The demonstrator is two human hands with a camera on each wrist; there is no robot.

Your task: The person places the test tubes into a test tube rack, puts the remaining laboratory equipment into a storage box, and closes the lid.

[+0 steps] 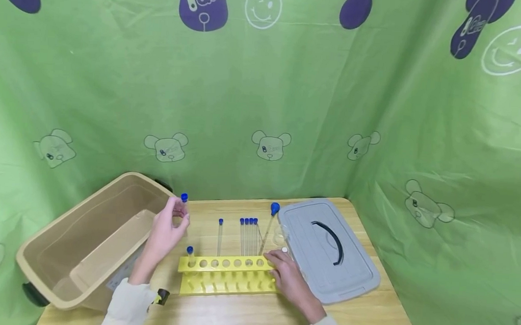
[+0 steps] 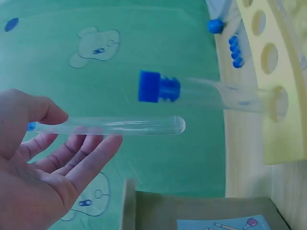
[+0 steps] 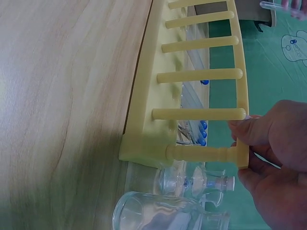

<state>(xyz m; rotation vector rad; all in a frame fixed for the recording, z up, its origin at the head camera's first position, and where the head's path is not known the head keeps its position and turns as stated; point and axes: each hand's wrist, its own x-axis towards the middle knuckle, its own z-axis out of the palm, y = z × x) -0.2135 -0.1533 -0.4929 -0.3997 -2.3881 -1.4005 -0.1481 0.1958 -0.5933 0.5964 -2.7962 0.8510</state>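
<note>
My left hand (image 1: 167, 230) pinches a clear test tube (image 2: 144, 125) with a blue cap, raised beside the tan bin. In the left wrist view the tube's rounded end points away from the fingers. A yellow test tube rack (image 1: 233, 262) stands on the table, its top bar pierced with several holes. One blue-capped test tube (image 2: 159, 87) sits in the rack's leftmost hole. The right end of the rack's top bar is held between the thumb and fingers of my right hand (image 1: 291, 278).
Behind the rack lie several blue-capped test tubes (image 1: 248, 235) and a blue-bulbed dropper (image 1: 275, 209). Glass bottles (image 3: 158, 211) stand by the rack's right end. A tan bin (image 1: 81, 212) is at left, a grey lid (image 1: 322, 249) at right. Green curtain surrounds the table.
</note>
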